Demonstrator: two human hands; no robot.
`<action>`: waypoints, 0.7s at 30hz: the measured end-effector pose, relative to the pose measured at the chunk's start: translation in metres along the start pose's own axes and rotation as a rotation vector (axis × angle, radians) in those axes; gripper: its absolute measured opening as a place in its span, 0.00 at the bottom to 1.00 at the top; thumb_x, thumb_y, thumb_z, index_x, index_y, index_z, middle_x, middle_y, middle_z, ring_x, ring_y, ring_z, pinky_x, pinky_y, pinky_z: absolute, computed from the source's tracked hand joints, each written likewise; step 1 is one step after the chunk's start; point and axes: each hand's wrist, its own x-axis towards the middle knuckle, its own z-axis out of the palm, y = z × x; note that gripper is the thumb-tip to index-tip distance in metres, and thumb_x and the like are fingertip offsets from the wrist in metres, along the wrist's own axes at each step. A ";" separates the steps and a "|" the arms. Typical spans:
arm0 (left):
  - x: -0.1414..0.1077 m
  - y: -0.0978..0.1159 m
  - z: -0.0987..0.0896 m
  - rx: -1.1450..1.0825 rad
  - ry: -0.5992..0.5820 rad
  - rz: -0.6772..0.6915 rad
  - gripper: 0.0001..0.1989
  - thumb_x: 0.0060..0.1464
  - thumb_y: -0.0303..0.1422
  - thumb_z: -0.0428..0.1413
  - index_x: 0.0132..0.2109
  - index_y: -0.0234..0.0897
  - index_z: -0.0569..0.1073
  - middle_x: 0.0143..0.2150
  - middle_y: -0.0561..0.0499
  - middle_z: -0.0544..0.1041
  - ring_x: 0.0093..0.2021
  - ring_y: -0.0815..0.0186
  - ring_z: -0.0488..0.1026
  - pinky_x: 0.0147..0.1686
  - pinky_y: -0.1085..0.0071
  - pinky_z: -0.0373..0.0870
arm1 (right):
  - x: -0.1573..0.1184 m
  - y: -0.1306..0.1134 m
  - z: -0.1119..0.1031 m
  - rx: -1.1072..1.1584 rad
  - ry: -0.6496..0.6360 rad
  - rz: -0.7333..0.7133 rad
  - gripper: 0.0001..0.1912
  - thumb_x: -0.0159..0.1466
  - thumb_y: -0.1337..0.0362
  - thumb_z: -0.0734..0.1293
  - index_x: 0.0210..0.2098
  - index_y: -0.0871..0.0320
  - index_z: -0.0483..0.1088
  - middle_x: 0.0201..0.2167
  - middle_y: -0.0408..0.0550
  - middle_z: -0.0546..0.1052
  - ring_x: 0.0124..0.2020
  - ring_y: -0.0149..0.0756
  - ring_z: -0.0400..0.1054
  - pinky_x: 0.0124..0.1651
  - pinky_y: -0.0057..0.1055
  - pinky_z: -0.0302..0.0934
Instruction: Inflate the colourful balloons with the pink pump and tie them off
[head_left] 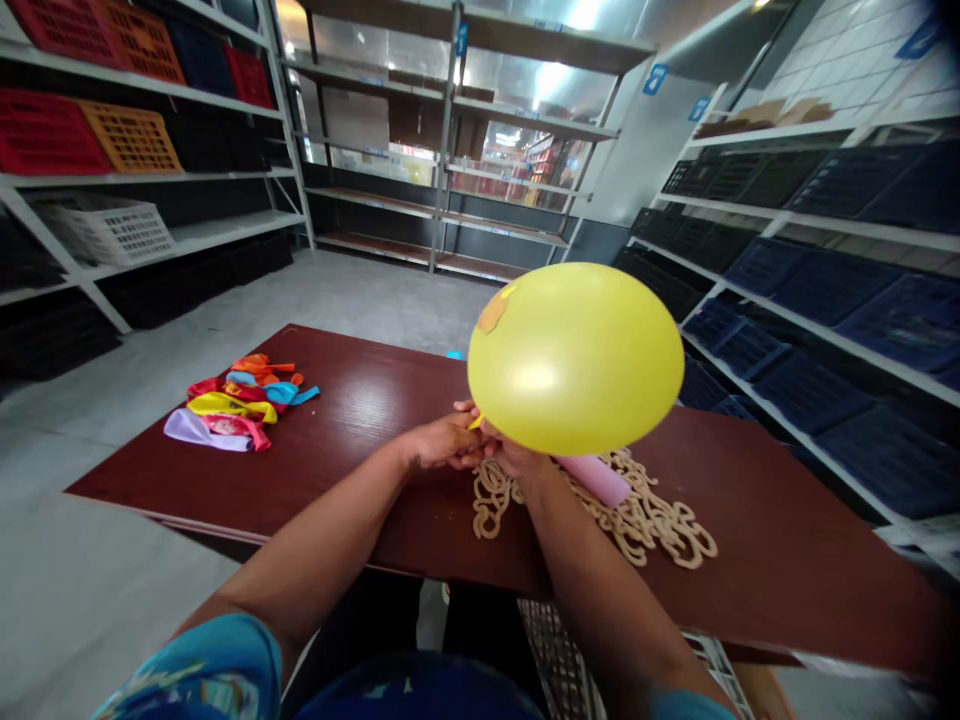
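Note:
A large inflated yellow balloon (577,360) with an orange patch on its left side is held above the dark red table. Its neck is pinched between the fingers of my left hand (447,442). My right hand (513,452) is closed around the base of the balloon, right beside my left; some of its fingers are hidden. Under and behind my right forearm lie tan, curly rope-like pieces (660,520) with a pink cylinder (600,480) resting on them. To the left is a pile of flat balloons in several colours (232,405).
The table top (360,390) reaches out on both sides of my arms. A small blue object (455,355) shows at its far edge. Shelves with red and orange crates (131,137) stand left, bare-looking racks (442,150) ahead, and dark blue crates (862,430) on the right shelves.

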 end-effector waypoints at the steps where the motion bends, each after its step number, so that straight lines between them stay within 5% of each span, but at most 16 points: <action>1: 0.000 0.003 0.001 -0.050 -0.078 -0.004 0.08 0.45 0.33 0.58 0.27 0.31 0.69 0.17 0.53 0.63 0.14 0.75 0.56 0.12 0.77 0.50 | 0.000 -0.001 0.002 0.078 -0.027 0.051 0.11 0.50 0.55 0.68 0.21 0.57 0.68 0.20 0.39 0.74 0.21 0.28 0.67 0.27 0.29 0.67; 3: 0.001 0.006 0.002 -0.145 -0.155 0.027 0.11 0.48 0.36 0.56 0.29 0.32 0.68 0.18 0.54 0.62 0.14 0.78 0.52 0.11 0.79 0.45 | 0.002 -0.002 0.005 0.166 -0.048 0.099 0.16 0.48 0.49 0.68 0.25 0.56 0.68 0.30 0.44 0.75 0.30 0.32 0.69 0.30 0.31 0.67; 8: 0.009 0.002 0.002 -0.233 -0.058 0.120 0.13 0.49 0.38 0.56 0.26 0.31 0.67 0.16 0.58 0.54 0.14 0.79 0.48 0.12 0.80 0.42 | 0.005 0.003 0.003 0.137 0.045 0.022 0.21 0.49 0.42 0.64 0.27 0.54 0.65 0.42 0.47 0.72 0.48 0.39 0.63 0.42 0.38 0.64; 14: 0.011 -0.003 0.004 -0.294 0.002 0.144 0.15 0.52 0.38 0.53 0.23 0.32 0.63 0.15 0.59 0.50 0.13 0.80 0.45 0.12 0.81 0.41 | 0.007 0.007 0.003 0.068 0.024 -0.050 0.17 0.54 0.45 0.61 0.29 0.52 0.65 0.42 0.45 0.71 0.50 0.38 0.62 0.46 0.39 0.61; 18: 0.008 0.004 0.002 -0.389 -0.028 0.013 0.12 0.51 0.34 0.54 0.25 0.32 0.65 0.16 0.57 0.55 0.13 0.79 0.48 0.12 0.82 0.42 | 0.007 0.004 0.007 0.129 0.035 -0.014 0.15 0.54 0.48 0.63 0.30 0.53 0.66 0.40 0.44 0.72 0.47 0.37 0.64 0.46 0.39 0.61; 21: 0.006 0.013 -0.006 -0.610 0.209 -0.021 0.08 0.49 0.28 0.55 0.26 0.32 0.64 0.16 0.56 0.56 0.13 0.79 0.50 0.12 0.82 0.42 | 0.006 0.001 0.005 0.044 0.051 0.025 0.13 0.50 0.55 0.69 0.32 0.53 0.68 0.40 0.44 0.72 0.45 0.37 0.64 0.50 0.39 0.58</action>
